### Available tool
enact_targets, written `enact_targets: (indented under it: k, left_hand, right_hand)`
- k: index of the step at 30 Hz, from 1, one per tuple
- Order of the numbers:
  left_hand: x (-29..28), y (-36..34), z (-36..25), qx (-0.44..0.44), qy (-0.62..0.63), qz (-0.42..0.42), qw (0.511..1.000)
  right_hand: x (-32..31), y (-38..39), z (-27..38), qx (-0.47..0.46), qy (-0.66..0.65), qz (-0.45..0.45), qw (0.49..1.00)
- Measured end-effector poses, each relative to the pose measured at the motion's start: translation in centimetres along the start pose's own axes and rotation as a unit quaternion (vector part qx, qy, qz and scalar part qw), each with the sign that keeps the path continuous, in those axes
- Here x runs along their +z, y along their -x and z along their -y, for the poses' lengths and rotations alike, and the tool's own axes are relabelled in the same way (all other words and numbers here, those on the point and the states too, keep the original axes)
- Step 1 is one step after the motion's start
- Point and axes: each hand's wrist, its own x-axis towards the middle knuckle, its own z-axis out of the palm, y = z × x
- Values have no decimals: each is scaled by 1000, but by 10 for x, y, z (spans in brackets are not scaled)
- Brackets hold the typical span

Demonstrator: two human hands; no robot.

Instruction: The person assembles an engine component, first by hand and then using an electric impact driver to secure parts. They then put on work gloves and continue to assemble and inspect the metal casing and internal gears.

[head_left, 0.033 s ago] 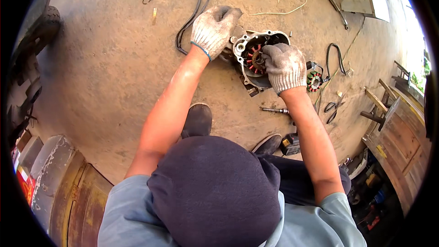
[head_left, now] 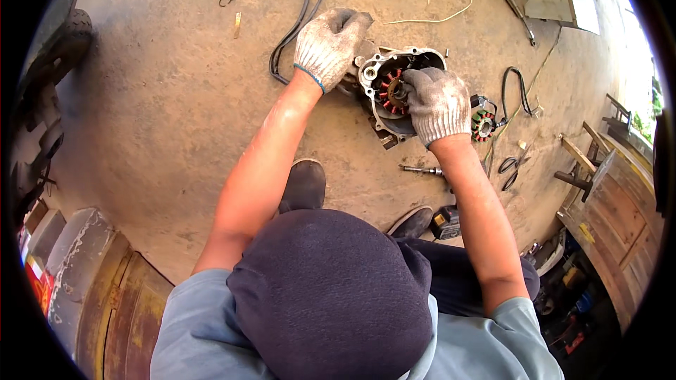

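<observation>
My gloved left hand (head_left: 331, 48) is closed at the upper left of a metal engine casing (head_left: 384, 125); what its fingers grip is hidden. Inside the casing sits a round stator (head_left: 391, 91) with red windings. My gloved right hand (head_left: 436, 102) reaches over the casing's right side, fingers curled at the stator's centre around something I cannot make out. A second stator (head_left: 483, 125), with a black lead, lies on the floor right of that hand. Black cables (head_left: 296, 32) lie beyond my left hand.
On the concrete floor (head_left: 155, 119) are a socket tool (head_left: 421, 169), scissors (head_left: 510, 172), a cordless tool (head_left: 446, 222), a thin wire (head_left: 451, 13), a wrench (head_left: 520, 15) and a metal sheet (head_left: 556, 0). Wooden furniture (head_left: 627, 225) stands right, a tyred vehicle (head_left: 70, 39) left.
</observation>
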Motion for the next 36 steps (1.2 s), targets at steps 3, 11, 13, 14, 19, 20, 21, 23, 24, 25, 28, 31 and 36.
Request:
enact_targets:
  k: [3, 11, 13, 14, 19, 20, 21, 23, 24, 25, 28, 31, 36]
  left_hand:
    - [-1, 0, -3, 0, 2, -8, 1000]
    - [3, -1, 4, 12, -5, -15, 1000]
    - [2, 0, 3, 39, -26, -10, 999]
    - [3, -1, 3, 40, -24, -12, 999]
    - [-3, 1, 3, 62, -56, -9, 997]
    - [-2, 1, 2, 63, -55, -10, 996]
    - [-1, 2, -4, 23, -28, -8, 999]
    - [1, 0, -5, -16, 1, -6, 1000]
    - [0, -2, -3, -5, -6, -6, 1000]
    - [-1, -3, -2, 6, -13, -5, 1000]
    - [0, 0, -1, -8, -12, -11, 1000]
    - [-2, 0, -5, -16, -12, -10, 1000]
    - [-2, 2, -5, -19, -14, -6, 1000]
  right_hand:
    - [-5, -4, 13, 18, -1, -4, 1000]
    - [9, 2, 3, 15, 33, -1, 999]
    - [9, 2, 2, 9, 9, -45, 999]
    - [7, 2, 1, 15, -18, -56, 998]
    - [-5, -5, 24, 56, 43, 18, 997]
    - [0, -6, 20, 62, 66, 54, 994]
    - [1, -8, 19, 67, 90, 89, 990]
    - [0, -9, 17, 61, 105, 98, 988]
    - [0, -10, 17, 66, 89, 82, 991]
    - [0, -11, 17, 71, 73, 65, 993]
    - [7, -2, 6, 40, 28, 8, 999]
    - [1, -5, 15, 33, -17, -47, 998]
    - [-4, -10, 24, 62, 85, 79, 991]
